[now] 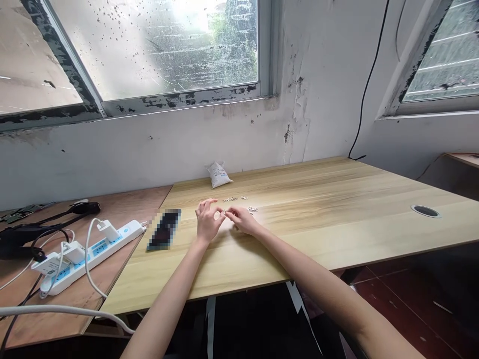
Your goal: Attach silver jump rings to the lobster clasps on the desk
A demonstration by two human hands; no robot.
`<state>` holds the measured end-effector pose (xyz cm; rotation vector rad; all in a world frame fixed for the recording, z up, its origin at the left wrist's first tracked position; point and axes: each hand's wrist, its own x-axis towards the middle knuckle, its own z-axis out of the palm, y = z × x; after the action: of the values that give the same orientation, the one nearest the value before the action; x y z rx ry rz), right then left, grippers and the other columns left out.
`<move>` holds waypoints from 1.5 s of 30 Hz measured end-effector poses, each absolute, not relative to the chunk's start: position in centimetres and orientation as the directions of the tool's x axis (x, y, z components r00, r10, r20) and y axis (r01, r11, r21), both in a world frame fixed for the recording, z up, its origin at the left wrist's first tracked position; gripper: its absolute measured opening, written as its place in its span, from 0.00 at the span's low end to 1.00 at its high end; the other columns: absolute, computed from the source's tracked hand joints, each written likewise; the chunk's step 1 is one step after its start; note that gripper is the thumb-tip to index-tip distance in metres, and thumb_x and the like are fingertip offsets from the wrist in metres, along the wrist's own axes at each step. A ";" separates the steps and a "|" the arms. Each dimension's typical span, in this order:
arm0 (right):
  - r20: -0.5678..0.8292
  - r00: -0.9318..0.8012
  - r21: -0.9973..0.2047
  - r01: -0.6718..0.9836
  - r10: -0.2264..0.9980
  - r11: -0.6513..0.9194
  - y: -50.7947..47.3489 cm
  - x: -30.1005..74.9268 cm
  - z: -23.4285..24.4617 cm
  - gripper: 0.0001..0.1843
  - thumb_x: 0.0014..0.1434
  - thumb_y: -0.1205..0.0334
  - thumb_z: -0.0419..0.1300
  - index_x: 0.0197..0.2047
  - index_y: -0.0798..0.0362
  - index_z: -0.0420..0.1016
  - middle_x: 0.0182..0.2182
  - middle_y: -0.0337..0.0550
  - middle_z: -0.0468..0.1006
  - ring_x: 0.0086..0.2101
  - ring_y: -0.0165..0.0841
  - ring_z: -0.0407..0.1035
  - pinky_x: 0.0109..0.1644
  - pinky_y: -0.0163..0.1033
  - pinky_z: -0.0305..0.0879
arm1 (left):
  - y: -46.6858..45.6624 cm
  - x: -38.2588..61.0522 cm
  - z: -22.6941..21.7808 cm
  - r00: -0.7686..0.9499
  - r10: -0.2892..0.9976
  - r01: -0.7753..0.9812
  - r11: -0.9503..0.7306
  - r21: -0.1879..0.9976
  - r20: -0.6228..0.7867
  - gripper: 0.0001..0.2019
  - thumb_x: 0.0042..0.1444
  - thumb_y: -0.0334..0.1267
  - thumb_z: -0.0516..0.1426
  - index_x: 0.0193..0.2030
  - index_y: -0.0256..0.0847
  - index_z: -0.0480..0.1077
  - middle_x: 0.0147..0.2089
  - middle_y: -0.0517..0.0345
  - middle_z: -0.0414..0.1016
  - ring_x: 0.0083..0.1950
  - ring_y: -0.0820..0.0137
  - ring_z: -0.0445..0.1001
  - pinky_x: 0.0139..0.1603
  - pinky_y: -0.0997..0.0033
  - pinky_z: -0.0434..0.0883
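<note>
Both my hands meet over the light wooden table (337, 209). My left hand (207, 221) pinches a tiny metal piece (223, 212) between thumb and forefinger, its other fingers raised. My right hand (242, 220) is closed, fingertips pressed against the same small piece. Several small silvery metal parts (235, 199) lie scattered on the table just beyond my fingers. More small parts (253, 209) lie beside my right hand.
A small white pouch (218, 175) sits near the wall. A dark phone (165, 229) lies left of my hands. A white power strip (90, 252) with plugs and cables rests on the brown table (123, 209) at left. A round cable hole (425, 211) sits far right.
</note>
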<state>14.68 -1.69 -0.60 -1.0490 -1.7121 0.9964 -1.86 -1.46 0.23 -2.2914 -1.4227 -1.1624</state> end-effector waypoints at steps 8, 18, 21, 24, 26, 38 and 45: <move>0.388 -0.282 -0.701 0.528 0.878 0.479 -1.9 15.0 -0.8 0.13 0.57 0.57 0.63 0.46 0.48 0.76 0.41 0.46 0.76 0.36 0.37 0.70 0.40 0.38 0.57 | -1.0 -3.1 0.0 0.162 0.685 0.837 -0.477 0.269 0.710 0.05 0.57 0.38 0.58 0.33 0.45 0.75 0.56 0.52 0.71 0.60 0.54 0.64 0.56 0.49 0.61; 0.376 -0.465 -0.572 0.564 0.801 0.596 -0.4 14.3 -0.9 0.13 0.66 0.62 0.51 0.38 0.53 0.78 0.29 0.38 0.77 0.28 0.28 0.66 0.31 0.31 0.55 | -1.8 -3.1 0.3 0.331 0.585 0.791 -0.600 0.121 0.741 0.05 0.58 0.37 0.58 0.33 0.46 0.75 0.58 0.54 0.70 0.63 0.56 0.62 0.58 0.54 0.62; 0.351 -0.523 -0.515 0.585 0.777 0.626 0.3 15.5 0.2 0.15 0.66 0.56 0.53 0.40 0.51 0.80 0.29 0.37 0.79 0.27 0.27 0.66 0.31 0.30 0.54 | -1.7 -3.0 0.3 0.319 0.593 0.791 -0.596 0.137 0.739 0.05 0.58 0.37 0.58 0.32 0.46 0.75 0.58 0.54 0.70 0.63 0.56 0.62 0.59 0.53 0.61; 0.307 -0.562 -0.412 0.649 0.768 0.639 0.9 16.3 1.5 0.12 0.64 0.56 0.57 0.39 0.49 0.81 0.30 0.39 0.81 0.28 0.29 0.69 0.32 0.31 0.54 | -1.5 -2.7 0.0 0.315 0.615 0.786 -0.596 0.164 0.723 0.05 0.58 0.37 0.58 0.32 0.46 0.75 0.59 0.54 0.69 0.64 0.56 0.61 0.61 0.53 0.60; 0.289 -0.562 -0.316 0.708 0.775 0.632 0.8 16.4 2.2 0.11 0.63 0.61 0.57 0.37 0.52 0.81 0.32 0.45 0.81 0.32 0.32 0.71 0.34 0.33 0.55 | -1.4 -2.4 -0.1 0.290 0.647 0.787 -0.580 0.209 0.705 0.05 0.58 0.36 0.57 0.32 0.45 0.74 0.59 0.54 0.69 0.64 0.56 0.61 0.62 0.52 0.59; 0.275 -0.531 -0.071 0.820 0.802 0.567 -1.5 18.0 1.5 0.17 0.69 0.63 0.46 0.42 0.53 0.77 0.35 0.51 0.80 0.33 0.35 0.72 0.32 0.35 0.54 | -0.8 -2.7 -0.9 0.256 0.796 0.721 -0.535 0.440 0.549 0.05 0.55 0.36 0.58 0.30 0.44 0.73 0.60 0.56 0.68 0.66 0.57 0.59 0.65 0.48 0.56; 0.356 -0.516 -0.204 0.771 0.779 0.604 -1.1 18.9 1.3 0.19 0.70 0.55 0.47 0.51 0.51 0.76 0.40 0.46 0.79 0.34 0.31 0.71 0.34 0.34 0.53 | -1.2 -2.6 -0.3 0.307 0.714 0.734 -0.599 0.320 0.630 0.05 0.58 0.38 0.58 0.33 0.46 0.74 0.60 0.56 0.68 0.66 0.58 0.59 0.65 0.50 0.58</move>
<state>18.88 -1.14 1.33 -1.2374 -2.4207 0.0282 -2.62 -1.23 -0.29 -2.5178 -1.3947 -1.1901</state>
